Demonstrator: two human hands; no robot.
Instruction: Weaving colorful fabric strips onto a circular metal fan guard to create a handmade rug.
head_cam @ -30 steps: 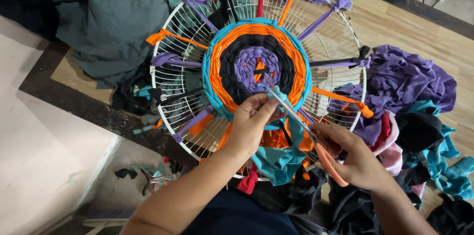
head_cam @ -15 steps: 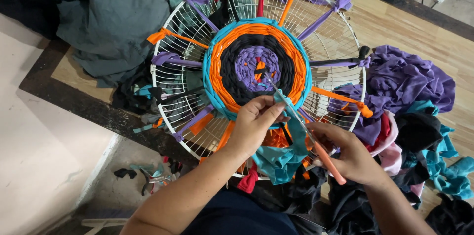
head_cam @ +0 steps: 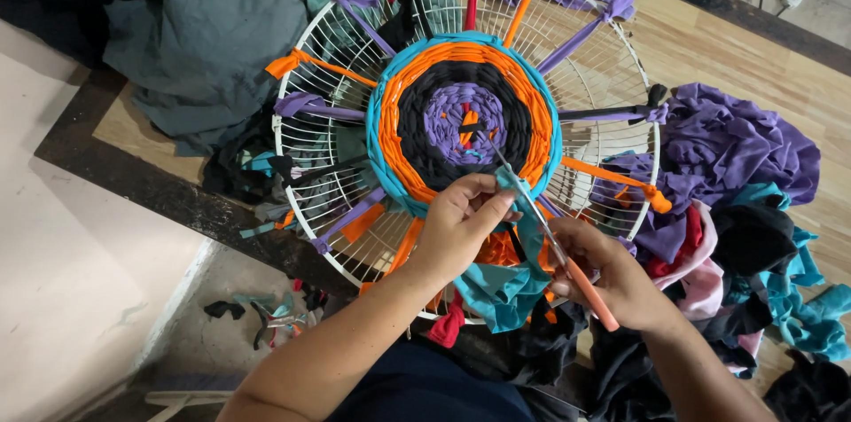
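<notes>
Item: round woven mat (head_cam: 461, 116) on white wire frame (head_cam: 612, 58), centre worktop; your left hand (head_cam: 456, 222) pinches the teal strip (head_cam: 514, 200), right hand (head_cam: 612, 276) grips orange-handled scissors (head_cam: 554, 249)—keep strip taut, cut clear of weave.

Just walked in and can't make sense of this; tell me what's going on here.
A person is weaving cloth strips on a round white wire grille. The woven disc at its middle has purple, black, orange and teal rings. The left hand pinches a teal strip at the disc's lower edge, while the right hand holds orange-handled scissors against it.
</notes>
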